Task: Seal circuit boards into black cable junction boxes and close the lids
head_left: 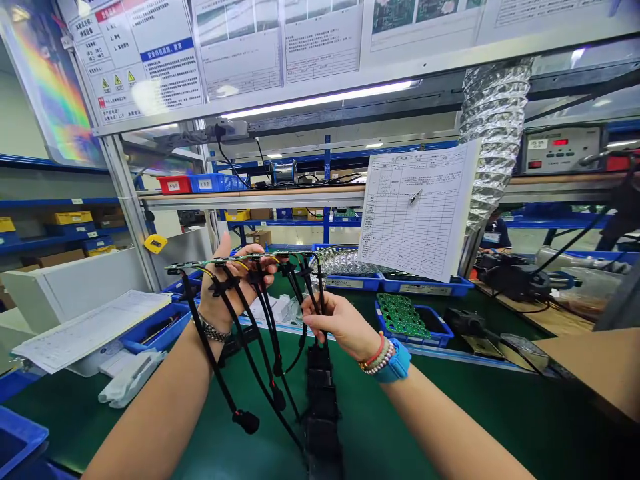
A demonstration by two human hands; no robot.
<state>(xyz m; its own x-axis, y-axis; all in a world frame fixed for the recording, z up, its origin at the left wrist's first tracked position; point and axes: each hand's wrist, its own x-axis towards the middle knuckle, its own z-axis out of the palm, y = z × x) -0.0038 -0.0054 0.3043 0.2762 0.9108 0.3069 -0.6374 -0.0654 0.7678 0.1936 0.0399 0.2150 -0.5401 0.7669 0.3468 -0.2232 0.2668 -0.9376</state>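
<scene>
My left hand (223, 283) holds up a long green circuit board strip (235, 259), seen nearly edge-on, with its fingers around the far side. Several black cables (243, 337) hang from the strip, some ending in black connectors (246, 421). At the strip's right end, my right hand (340, 323) pinches one of the black cables between thumb and fingers. Below that hand, a row of black block-shaped parts (321, 400) runs toward me over the green mat (400, 427); whether they join the pinched cable is hard to make out.
A blue tray (440, 328) with a panel of small green circuit boards (401, 315) stands right of my hands. Papers (100, 330) and a blue bin (150, 328) lie left. A paper form (417, 213) hangs from the shelf. Cardboard (595, 360) juts in at right.
</scene>
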